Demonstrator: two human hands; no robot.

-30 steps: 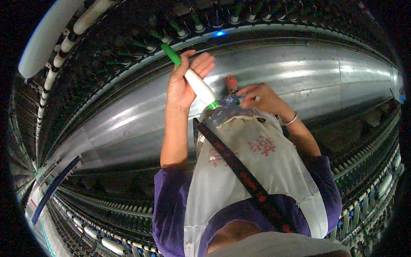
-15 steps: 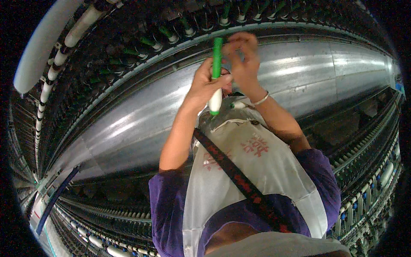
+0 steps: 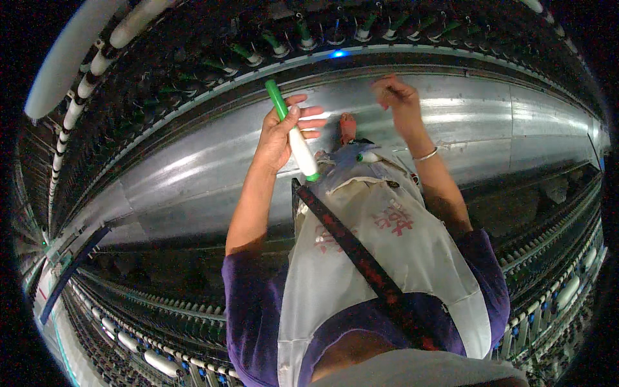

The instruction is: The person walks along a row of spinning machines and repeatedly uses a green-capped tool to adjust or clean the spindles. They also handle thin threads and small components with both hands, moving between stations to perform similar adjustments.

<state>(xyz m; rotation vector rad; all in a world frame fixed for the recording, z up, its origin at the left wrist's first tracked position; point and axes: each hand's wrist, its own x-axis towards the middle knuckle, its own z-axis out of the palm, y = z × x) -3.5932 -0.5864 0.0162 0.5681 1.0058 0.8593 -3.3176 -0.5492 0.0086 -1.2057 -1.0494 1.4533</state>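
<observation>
A green bobbin [image 3: 303, 153] with white yarn wound on its lower part lies slantwise across my left hand [image 3: 282, 135]. The thumb clamps it against the palm while the other fingers stretch out to the right. My right hand [image 3: 400, 103] is raised to the right of it, apart from the bobbin. Its fingers are curled together and slightly blurred; whatever they may pinch is too fine to make out. Another bobbin [image 3: 369, 157], white with a green end, pokes out at the top of my white apron [image 3: 387, 258].
Ahead curves a spinning frame with a row of spindles [image 3: 306, 35] carrying green bobbins. A blue light [image 3: 338, 54] glows on its rail. A second machine [image 3: 554, 290] runs behind me. My foot [image 3: 348, 126] stands on the shiny metal floor [image 3: 464, 106].
My hands have moved apart: the left lower and to the left, its fingers spreading, the right away to the right. The bobbin now tilts leftward. The blue light has come into sight.
</observation>
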